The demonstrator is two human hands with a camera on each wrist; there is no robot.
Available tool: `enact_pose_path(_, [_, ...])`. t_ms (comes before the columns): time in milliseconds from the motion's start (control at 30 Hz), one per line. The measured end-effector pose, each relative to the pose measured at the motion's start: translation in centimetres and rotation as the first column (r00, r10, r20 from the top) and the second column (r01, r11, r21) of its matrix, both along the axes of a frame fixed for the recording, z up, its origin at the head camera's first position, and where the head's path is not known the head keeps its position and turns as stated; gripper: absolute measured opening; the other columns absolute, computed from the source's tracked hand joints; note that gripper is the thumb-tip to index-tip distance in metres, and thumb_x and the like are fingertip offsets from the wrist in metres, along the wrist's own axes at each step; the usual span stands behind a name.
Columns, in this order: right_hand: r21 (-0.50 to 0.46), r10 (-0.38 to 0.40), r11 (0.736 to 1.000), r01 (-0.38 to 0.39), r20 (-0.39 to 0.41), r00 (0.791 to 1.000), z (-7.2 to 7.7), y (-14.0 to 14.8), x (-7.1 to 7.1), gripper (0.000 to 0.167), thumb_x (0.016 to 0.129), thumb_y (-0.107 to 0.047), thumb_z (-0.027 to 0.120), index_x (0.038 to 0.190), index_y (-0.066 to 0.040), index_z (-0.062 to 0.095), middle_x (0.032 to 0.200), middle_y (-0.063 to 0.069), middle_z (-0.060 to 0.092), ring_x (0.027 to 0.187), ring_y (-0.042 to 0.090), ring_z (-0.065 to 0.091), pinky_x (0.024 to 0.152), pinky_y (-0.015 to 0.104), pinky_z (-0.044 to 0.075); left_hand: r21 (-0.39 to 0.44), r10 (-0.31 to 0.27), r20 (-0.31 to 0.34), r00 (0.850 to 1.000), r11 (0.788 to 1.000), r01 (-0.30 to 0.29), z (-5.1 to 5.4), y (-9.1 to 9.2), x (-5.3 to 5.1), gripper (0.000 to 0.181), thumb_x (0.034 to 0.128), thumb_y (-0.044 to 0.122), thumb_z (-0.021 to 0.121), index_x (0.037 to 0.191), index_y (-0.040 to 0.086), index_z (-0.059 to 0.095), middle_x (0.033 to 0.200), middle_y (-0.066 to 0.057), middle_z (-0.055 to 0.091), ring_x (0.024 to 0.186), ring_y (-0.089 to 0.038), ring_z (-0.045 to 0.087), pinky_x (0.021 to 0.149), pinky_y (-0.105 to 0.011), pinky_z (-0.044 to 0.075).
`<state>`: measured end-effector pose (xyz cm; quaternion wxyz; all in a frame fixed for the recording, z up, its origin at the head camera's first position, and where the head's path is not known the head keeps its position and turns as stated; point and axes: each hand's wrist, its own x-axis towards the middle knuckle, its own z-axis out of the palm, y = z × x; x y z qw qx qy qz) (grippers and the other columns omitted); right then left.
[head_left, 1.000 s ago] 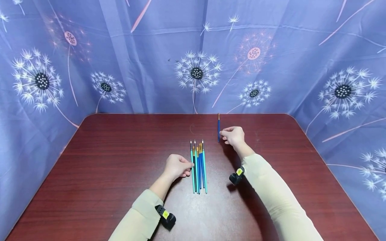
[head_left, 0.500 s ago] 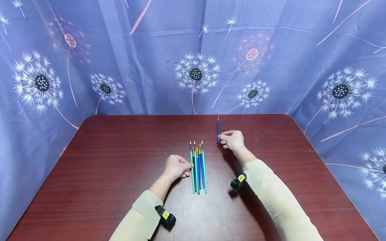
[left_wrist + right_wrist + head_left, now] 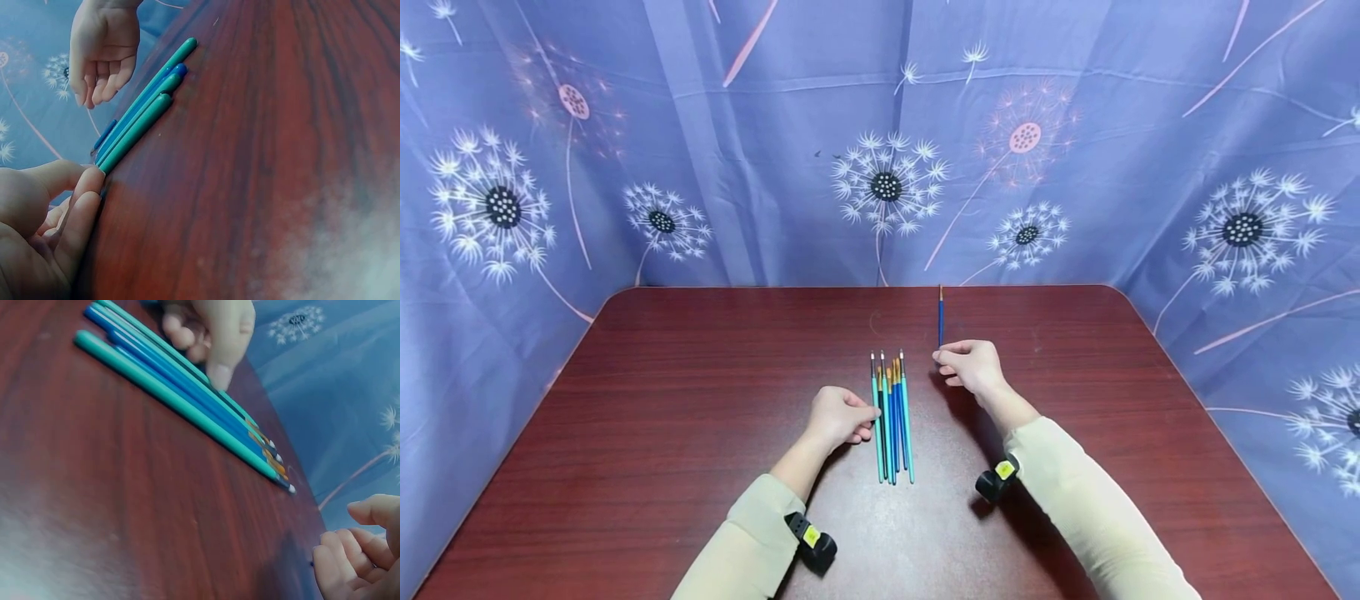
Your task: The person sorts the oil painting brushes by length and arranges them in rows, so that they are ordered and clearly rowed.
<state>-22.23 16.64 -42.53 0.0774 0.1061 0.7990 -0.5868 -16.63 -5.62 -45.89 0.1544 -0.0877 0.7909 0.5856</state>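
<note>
Several paintbrushes lie side by side on the table, bristles pointing away; turquoise, blue and black handles show. My left hand [image 3: 837, 414] pinches the leftmost turquoise paintbrush [image 3: 880, 454] between thumb and fingers at the bundle's left side. Apart from the bundle, at the back, lies a single blue paintbrush [image 3: 941, 321]. My right hand [image 3: 973, 364] is by its near end, hiding that tip in the head view. The right wrist view shows this hand's thumb [image 3: 369, 509] standing away from its fingers, with nothing seen between them. Another turquoise paintbrush [image 3: 169, 397] forms the bundle's right edge.
The dark red wood-grain table [image 3: 662, 400] has its back edge just beyond the single brush. Blue curtains [image 3: 760, 167] with dandelion prints hang behind and at both sides. Black cameras [image 3: 815, 546] are strapped to both wrists.
My right hand has slid toward me, from the middle of the single blue paintbrush to its near end. That brush and the bundle stay put, and my left hand keeps its place.
</note>
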Motion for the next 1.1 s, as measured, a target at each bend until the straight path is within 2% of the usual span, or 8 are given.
enact_pose_path(200, [-0.003,0.032,0.999,-0.032,0.016,0.999,-0.3,-0.8,1.3,0.029,0.086,-0.012,0.066,0.110,0.005,0.066,0.101,0.019,0.071,0.071,0.014,0.068,0.065,0.031,0.061,0.002,0.002,0.000,1.000,1.000,-0.002,0.0,0.0,0.0,0.014,0.0776,0.009,0.074,0.079,-0.004,0.067,0.053,-0.005,0.064,0.042,-0.008,0.060,0.043,-0.023,0.054])
enact_pose_path(600, [0.023,0.096,0.995,-0.096,0.010,0.995,-0.7,-2.4,3.2,0.026,0.084,-0.010,0.067,0.106,0.005,0.067,0.089,0.017,0.072,0.065,0.013,0.068,0.052,0.027,0.057,-0.003,0.001,0.004,1.000,1.000,-0.001,-0.1,0.0,0.1,0.014,0.0775,0.009,0.074,0.079,-0.003,0.068,0.053,-0.005,0.064,0.043,-0.008,0.060,0.043,-0.023,0.054])
enact_pose_path(1100, [0.031,0.099,0.995,-0.099,0.022,0.995,-1.5,-3.9,3.9,0.021,0.080,-0.007,0.070,0.097,0.005,0.069,0.082,0.019,0.072,0.060,0.015,0.068,0.048,0.029,0.057,-0.001,-0.002,0.003,1.000,1.000,0.002,-0.1,0.0,0.0,0.015,0.0780,0.010,0.074,0.080,-0.003,0.067,0.054,-0.005,0.064,0.043,-0.009,0.060,0.043,-0.024,0.054])
